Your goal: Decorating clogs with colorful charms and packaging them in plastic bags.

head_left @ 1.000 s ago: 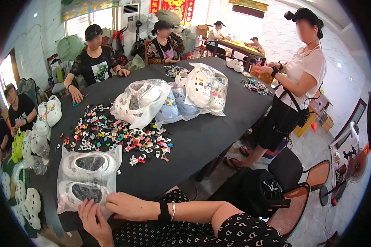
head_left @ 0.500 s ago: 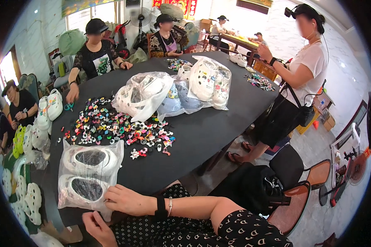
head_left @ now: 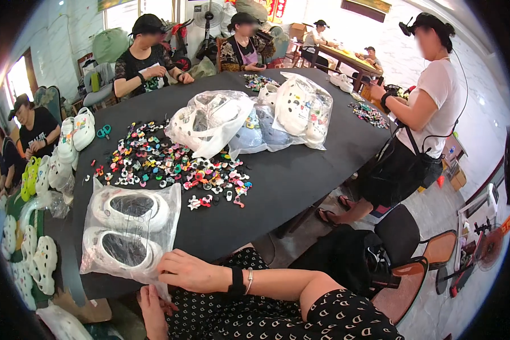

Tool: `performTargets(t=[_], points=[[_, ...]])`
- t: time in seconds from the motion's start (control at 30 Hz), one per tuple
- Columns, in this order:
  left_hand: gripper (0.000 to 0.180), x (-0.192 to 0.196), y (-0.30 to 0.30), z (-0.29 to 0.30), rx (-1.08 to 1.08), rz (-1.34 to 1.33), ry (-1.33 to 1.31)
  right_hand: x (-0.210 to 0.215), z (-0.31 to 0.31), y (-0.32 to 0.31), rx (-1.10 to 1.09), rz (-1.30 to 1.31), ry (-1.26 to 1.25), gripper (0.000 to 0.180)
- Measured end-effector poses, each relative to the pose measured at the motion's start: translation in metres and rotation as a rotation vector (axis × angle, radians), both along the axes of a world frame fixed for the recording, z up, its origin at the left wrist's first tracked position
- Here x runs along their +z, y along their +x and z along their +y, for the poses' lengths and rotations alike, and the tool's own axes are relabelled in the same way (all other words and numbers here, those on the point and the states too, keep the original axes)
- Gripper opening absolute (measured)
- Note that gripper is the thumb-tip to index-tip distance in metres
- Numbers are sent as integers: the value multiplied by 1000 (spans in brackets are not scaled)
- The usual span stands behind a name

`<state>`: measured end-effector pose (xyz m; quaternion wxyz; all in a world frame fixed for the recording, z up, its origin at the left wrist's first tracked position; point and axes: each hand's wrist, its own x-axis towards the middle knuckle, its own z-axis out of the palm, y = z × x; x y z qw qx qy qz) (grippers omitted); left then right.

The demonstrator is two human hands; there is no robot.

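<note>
In the head view, the right hand [head_left: 190, 271] reaches leftward across the body, forearm level along the desk [head_left: 300, 170] edge, its fingers closed on the lower corner of a clear plastic bag of white clogs [head_left: 127, 229] lying at the near left of the desk. The left hand [head_left: 153, 309] sits below the edge, fingers pinching the bag's hanging corner. Colourful shoe charms [head_left: 170, 164] lie scattered beyond the bag.
</note>
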<state>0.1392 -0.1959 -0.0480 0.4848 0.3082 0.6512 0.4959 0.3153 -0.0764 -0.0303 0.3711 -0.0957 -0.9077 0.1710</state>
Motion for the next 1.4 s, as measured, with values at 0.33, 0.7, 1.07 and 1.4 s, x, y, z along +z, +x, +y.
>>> performTargets(t=[0.33,0.7,1.07,1.4], points=[[20,12,4,-10,-7,-274,82,-2,-19,-5,115,18,94,18],[30,39,14,-10,-6,-443,-75,15,-10,-3,227,20,145,22],[33,29,8,-18,36,-407,-83,12,-10,2,279,45,106,18],[34,27,6,-24,-167,-455,-23,14,-11,0,198,38,159,18]])
